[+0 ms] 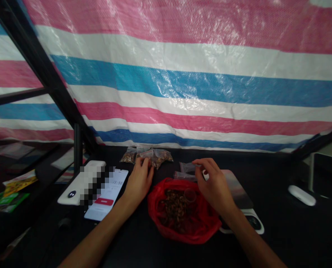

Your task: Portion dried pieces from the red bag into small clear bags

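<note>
fingers of left hand touching filled plastic bags

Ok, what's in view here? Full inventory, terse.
tarp: 1, pink, white and blue stripes, behind table
table: 1, black, under everything
filled bags: about 3, clear, brown contents, table's back edge
clear bags: 2, clear, beside right hand
red bag: 1, red, front centre
cup: 1, clear, in red bag
pad: 1, grey, right of red bag
lit phone: 1, white screen, left
white device: 1, white, partly blurred, far left
earbud case: 1, white, right
packets: 2, yellow and green, lower left
left hand: 1, on filled bags
right hand: 1, above red bag
</note>
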`<state>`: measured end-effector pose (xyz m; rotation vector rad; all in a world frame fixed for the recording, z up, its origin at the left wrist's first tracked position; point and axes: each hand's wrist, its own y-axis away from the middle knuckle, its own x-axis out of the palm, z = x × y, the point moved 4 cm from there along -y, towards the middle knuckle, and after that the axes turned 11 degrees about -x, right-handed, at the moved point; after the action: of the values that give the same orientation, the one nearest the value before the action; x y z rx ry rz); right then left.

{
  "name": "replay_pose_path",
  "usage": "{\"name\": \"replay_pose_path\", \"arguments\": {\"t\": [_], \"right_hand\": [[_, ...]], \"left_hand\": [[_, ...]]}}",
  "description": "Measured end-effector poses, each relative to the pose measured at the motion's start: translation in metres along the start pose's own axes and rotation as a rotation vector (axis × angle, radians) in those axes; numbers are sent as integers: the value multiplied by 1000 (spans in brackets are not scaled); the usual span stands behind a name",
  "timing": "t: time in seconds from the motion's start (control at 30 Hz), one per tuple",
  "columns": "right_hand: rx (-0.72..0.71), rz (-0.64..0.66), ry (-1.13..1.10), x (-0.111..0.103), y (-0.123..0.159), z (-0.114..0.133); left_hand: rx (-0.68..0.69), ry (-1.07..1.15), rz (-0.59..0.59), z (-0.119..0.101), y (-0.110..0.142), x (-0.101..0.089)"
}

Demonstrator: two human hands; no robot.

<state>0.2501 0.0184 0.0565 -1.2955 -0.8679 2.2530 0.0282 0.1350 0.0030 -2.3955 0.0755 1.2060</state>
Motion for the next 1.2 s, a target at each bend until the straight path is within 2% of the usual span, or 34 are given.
{"name": "replay_pose_path", "arguments": {"t": [0.17, 0.3, 0.43, 0.57, 0.73, 0.93, 1.0, 1.13, 1.2], "right_hand": [[-120, 239, 106, 13, 5, 8], [-152, 342, 190, 19, 8, 4], [-163, 273, 206, 15, 5, 2], [-193, 134, 69, 5, 1, 10], [-200, 99, -32, 2, 0, 21], [-296, 63, -2, 2, 1, 17], [-276, 38, 33, -1, 1, 14], [-185, -36, 16, -7, -2, 14], [-126, -82, -63, -8, -2, 15]], "left_hand": [[3, 70, -70, -12, 0, -10], [41, 140, -117, -26, 3, -23], [225, 190, -12, -41, 9, -28], [394, 198, 142, -49, 14, -26], [512, 209, 290, -55, 18, -25], [564, 240, 335, -57, 23, -22], [486, 266, 268, -54, 19, -21], [183, 368, -97, -37, 8, -33], [158, 403, -216, -34, 7, -41]]}}
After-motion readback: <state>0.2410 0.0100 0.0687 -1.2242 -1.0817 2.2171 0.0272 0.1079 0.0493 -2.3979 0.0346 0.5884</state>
